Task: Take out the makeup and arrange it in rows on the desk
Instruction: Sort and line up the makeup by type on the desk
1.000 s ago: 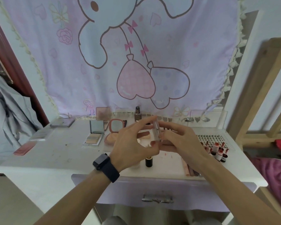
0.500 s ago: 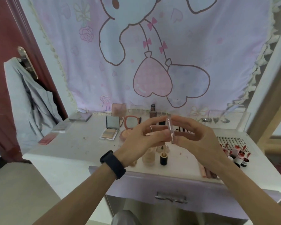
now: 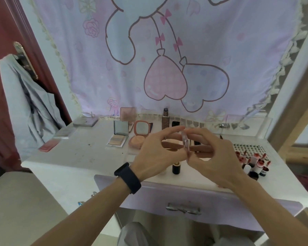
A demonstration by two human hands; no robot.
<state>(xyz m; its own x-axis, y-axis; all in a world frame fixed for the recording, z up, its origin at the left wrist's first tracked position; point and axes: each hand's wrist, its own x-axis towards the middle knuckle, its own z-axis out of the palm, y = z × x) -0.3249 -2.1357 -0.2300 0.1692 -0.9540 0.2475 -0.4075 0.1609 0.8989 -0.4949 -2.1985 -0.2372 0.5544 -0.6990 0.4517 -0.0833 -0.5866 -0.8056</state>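
Observation:
Both hands meet above the white desk (image 3: 75, 157) and hold a slim clear lip gloss tube (image 3: 185, 143) upright between them. My left hand (image 3: 158, 153), with a black watch on its wrist, pinches the tube's upper part with thumb and fingers. My right hand (image 3: 213, 160) grips its lower end. On the desk behind stand an open powder palette (image 3: 118, 135), a pink round compact (image 3: 140, 134) and a tall foundation bottle (image 3: 165, 120). A small dark bottle (image 3: 176, 168) stands just under my hands. Small red-capped bottles (image 3: 254, 163) cluster at the right.
Flat palettes (image 3: 85, 121) and a pink case (image 3: 48, 146) lie at the desk's left. A drawer with a metal handle (image 3: 183, 209) faces me. Grey clothes (image 3: 30, 103) hang on the red door at left. A wooden frame (image 3: 295, 103) rises at right. A cartoon curtain (image 3: 167, 59) hangs behind.
The view has shifted right and slightly down across the frames. Both hands keep the tube between them, and it has tilted slightly in their grip.

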